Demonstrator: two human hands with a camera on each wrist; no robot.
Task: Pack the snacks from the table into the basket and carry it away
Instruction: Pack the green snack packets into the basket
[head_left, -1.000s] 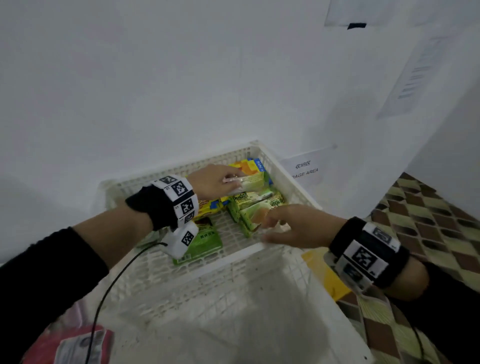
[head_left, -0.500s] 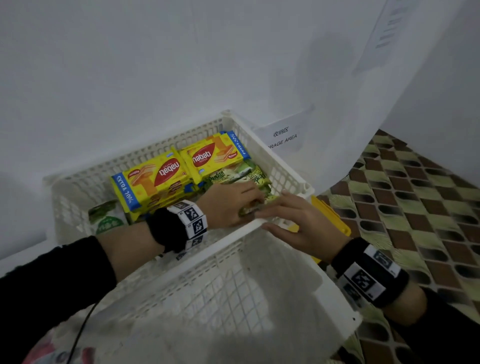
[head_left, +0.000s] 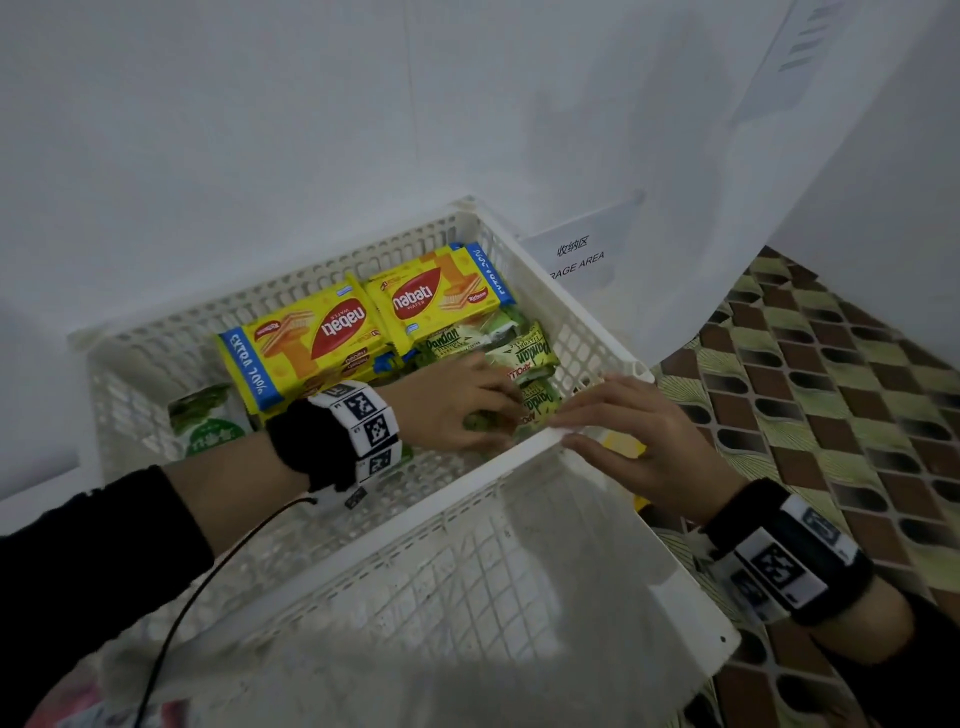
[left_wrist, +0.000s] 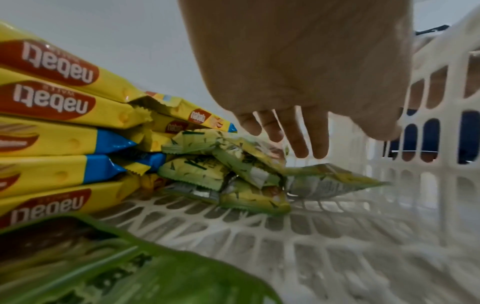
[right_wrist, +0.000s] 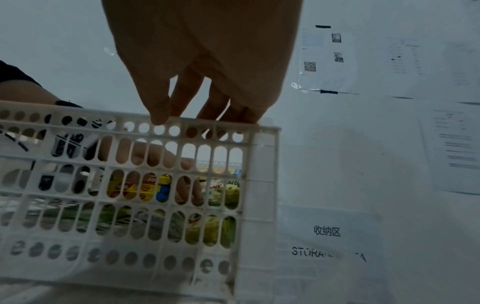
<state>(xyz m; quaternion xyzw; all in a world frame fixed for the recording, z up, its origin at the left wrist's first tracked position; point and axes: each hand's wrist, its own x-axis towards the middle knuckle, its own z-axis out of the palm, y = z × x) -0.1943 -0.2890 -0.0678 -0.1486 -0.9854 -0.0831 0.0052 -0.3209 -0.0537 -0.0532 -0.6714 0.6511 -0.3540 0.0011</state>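
Note:
A white mesh basket (head_left: 363, 499) holds stacked yellow Nabati wafer packs (head_left: 311, 338), a pile of green pandan cake packets (head_left: 519, 353) in its right corner and a green bag (head_left: 208, 421) at the left. My left hand (head_left: 483, 410) is inside the basket. In the left wrist view my left hand (left_wrist: 298, 133) has straight fingers reaching down onto the pandan packets (left_wrist: 221, 168) and grips nothing. My right hand (head_left: 587, 415) holds the basket's near rim by the right corner. In the right wrist view its fingers (right_wrist: 207, 107) go over the rim (right_wrist: 78, 123) with the thumb on the outside.
The basket stands against a white wall. A paper sign reading STORAGE AREA (head_left: 576, 260) hangs to its right. Brown and green patterned floor (head_left: 831, 389) lies at the right. Something yellow (head_left: 623, 444) shows just beyond my right hand, and a pink object (head_left: 78, 712) sits at the bottom left.
My left hand came from the far wafer packs to the pandan packets near the right corner. My right hand left the inside of the basket and took the near rim.

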